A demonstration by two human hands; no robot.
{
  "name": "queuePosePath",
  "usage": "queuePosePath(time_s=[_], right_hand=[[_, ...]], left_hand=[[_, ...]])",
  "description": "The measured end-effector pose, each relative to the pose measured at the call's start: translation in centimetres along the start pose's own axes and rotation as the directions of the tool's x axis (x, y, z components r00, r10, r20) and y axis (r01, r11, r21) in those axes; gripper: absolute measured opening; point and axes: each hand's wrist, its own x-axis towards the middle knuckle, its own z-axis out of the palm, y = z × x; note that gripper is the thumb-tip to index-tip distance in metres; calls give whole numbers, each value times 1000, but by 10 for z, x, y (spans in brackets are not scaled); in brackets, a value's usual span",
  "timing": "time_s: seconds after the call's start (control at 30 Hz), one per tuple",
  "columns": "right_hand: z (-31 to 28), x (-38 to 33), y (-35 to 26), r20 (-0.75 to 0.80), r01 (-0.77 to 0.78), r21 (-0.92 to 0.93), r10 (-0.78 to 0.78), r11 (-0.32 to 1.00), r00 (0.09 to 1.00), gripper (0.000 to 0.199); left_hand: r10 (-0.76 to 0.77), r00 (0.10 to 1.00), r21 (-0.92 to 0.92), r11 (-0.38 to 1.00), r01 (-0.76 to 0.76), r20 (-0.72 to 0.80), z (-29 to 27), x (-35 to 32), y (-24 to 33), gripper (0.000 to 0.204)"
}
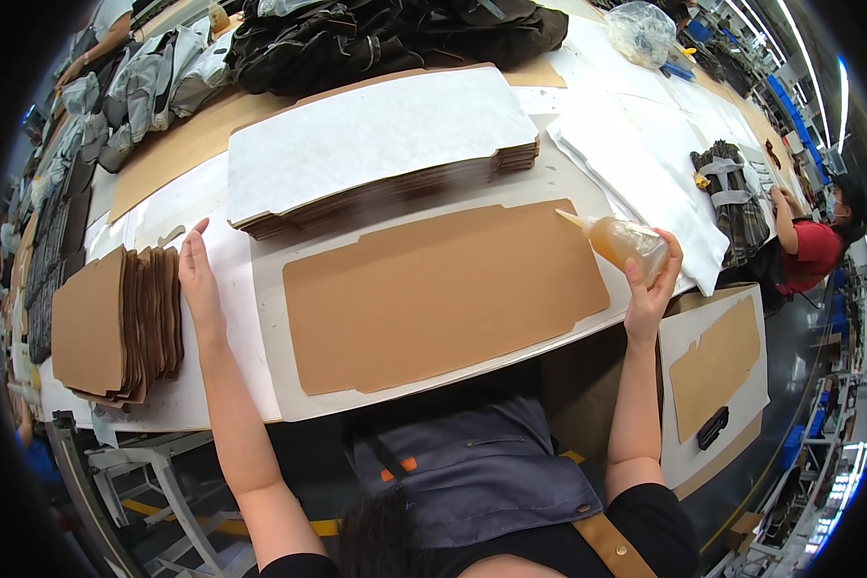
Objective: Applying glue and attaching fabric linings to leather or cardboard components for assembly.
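Observation:
My right hand (653,294) grips a squeeze bottle (634,246) of amber liquid, probably glue. The bottle lies tilted, its pointed nozzle just over the upper right corner of a flat brown panel (443,299). That panel rests on a pale grey board (270,332) in front of me, with notched corners and a bare brown face. My left hand (199,275) is held with fingers stretched out, touching or just beside the right side of a stack of smaller brown pieces (91,318). Nothing shows in it.
Beyond the panel stands a stack of larger panels (385,140), white on top. Dark folded bags (385,43) and grey ones (164,82) fill the far side. White sheets (636,183) lie at right, near a person in red (811,246). A board (713,385) leans lower right.

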Motion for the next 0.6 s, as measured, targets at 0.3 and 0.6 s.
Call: queuePosePath(time_s=[0.3,0.6], right_hand=[[28,-11,-18,99,15,57,-21,998,995,55],[62,-21,-28,214,59,146,-89,988,973,55]], left_hand=[[14,1000,-8,1000,-14,3,-1,-1,2,48],[26,1000,-27,999,-26,2,0,-4,6,49]])
